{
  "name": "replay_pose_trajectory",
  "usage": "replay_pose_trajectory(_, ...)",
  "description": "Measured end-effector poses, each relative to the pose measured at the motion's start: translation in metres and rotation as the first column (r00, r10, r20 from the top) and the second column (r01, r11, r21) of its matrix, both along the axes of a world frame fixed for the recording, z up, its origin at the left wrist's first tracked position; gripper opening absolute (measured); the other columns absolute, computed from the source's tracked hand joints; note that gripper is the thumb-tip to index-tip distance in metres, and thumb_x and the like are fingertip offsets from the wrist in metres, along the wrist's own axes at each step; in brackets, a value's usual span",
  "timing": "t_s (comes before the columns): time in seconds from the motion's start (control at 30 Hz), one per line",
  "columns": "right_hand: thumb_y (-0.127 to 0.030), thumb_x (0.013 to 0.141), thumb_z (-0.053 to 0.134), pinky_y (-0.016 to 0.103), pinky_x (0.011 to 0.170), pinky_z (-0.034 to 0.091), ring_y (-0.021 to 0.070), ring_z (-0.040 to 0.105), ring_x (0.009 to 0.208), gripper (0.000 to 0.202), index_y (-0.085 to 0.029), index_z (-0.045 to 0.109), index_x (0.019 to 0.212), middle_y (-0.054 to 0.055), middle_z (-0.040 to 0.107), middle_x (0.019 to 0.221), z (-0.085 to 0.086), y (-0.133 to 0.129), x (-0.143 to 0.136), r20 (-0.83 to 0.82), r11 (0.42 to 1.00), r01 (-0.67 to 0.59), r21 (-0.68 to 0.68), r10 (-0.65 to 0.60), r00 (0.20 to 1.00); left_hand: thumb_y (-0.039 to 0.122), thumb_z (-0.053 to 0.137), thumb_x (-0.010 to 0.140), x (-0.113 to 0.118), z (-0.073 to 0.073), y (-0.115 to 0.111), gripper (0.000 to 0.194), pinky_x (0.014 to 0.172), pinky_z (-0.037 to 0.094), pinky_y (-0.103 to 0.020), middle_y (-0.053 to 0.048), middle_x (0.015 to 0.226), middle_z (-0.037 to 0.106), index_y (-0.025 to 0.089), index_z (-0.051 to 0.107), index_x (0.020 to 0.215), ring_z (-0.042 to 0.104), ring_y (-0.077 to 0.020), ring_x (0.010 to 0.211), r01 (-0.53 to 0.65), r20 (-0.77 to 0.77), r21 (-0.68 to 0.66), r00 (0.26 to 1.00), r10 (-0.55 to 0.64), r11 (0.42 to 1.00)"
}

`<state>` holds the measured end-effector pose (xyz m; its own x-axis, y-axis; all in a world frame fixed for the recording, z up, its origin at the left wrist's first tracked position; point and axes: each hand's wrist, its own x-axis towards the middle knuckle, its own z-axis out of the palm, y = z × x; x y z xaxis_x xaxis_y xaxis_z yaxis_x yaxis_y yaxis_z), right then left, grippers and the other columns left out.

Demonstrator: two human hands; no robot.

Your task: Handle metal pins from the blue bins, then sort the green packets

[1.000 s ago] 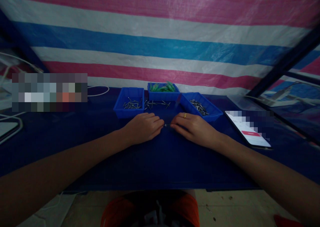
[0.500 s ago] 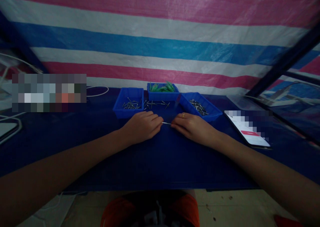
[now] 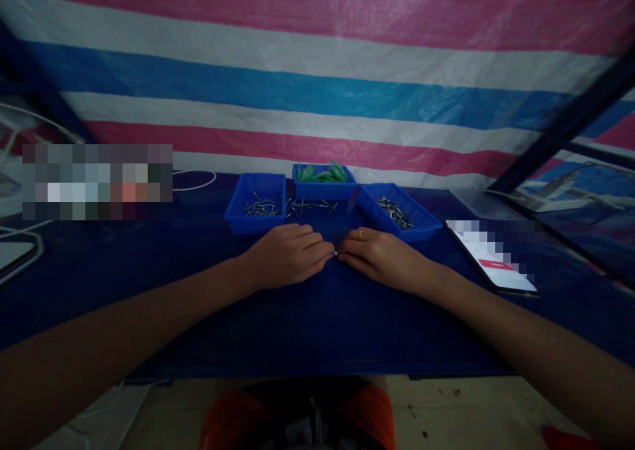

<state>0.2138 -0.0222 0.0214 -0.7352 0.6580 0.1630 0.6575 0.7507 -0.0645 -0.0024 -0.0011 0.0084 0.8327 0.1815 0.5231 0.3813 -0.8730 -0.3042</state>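
Between my two hands a small shiny metal piece (image 3: 336, 253) shows; most of it is hidden by the fingers. My left hand (image 3: 294, 257) is closed, fingertips pinching it from the left. From the right, the closed fingertips of my right hand (image 3: 380, 255), which wears a ring, pinch it too. Both hands are low over the blue table (image 3: 317, 331). Behind my left hand is a blue bin (image 3: 255, 224) with thin metal pins (image 3: 262, 207) in it. Another blue bin (image 3: 421, 220), behind my right hand, holds more slim metal pieces (image 3: 394, 213).
Farther back, a third blue bin (image 3: 325, 190) holds green pieces (image 3: 333, 173). Several loose pins (image 3: 325, 204) lie between the bins. A phone (image 3: 496, 261) with a lit screen lies at right. Cables and a blurred-out patch are at left; a striped sheet (image 3: 317, 92) hangs behind.
My hands have come closer together and slightly nearer to me. The thin metal pin that spanned the gap between them is now mostly covered by fingers.
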Motion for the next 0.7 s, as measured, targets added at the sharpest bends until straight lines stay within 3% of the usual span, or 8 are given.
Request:
replay_pose_trajectory(0.43, -0.022, 0.090, 0.044, 0.027, 0.068, 0.042, 0.0153, 0.054, 0.076, 0.019, -0.013, 0.061, 0.092, 0.007, 0.059, 0.084, -0.0038, 0.0030, 0.0021, 0.013, 0.998, 0.044, 0.048, -0.045, 0.999, 0.022, 0.042, 0.090, -0.0001, 0.0017, -0.0009, 0.021, 0.064, 0.042, -0.024, -0.003, 0.074, 0.062, 0.014, 0.061, 0.087, 0.055, -0.0132, 0.070, -0.065, 0.027, -0.010, 0.997, 0.066, 0.998)
replay_pose_trajectory(0.7, -0.021, 0.091, 0.042, 0.028, 0.070, 0.043, 0.0154, 0.055, 0.076, 0.020, -0.014, 0.061, 0.091, 0.006, 0.058, 0.084, -0.0011, 0.0026, 0.0038, -0.053, 0.994, 0.080, 0.081, -0.076, 0.996, 0.022, 0.041, 0.089, -0.0004, 0.0003, 0.0030, 0.023, 0.060, 0.040, -0.026, -0.001, 0.068, 0.059, 0.015, 0.058, 0.074, 0.053, -0.0141, 0.064, -0.169, -0.015, -0.025, 0.985, 0.169, 0.985)
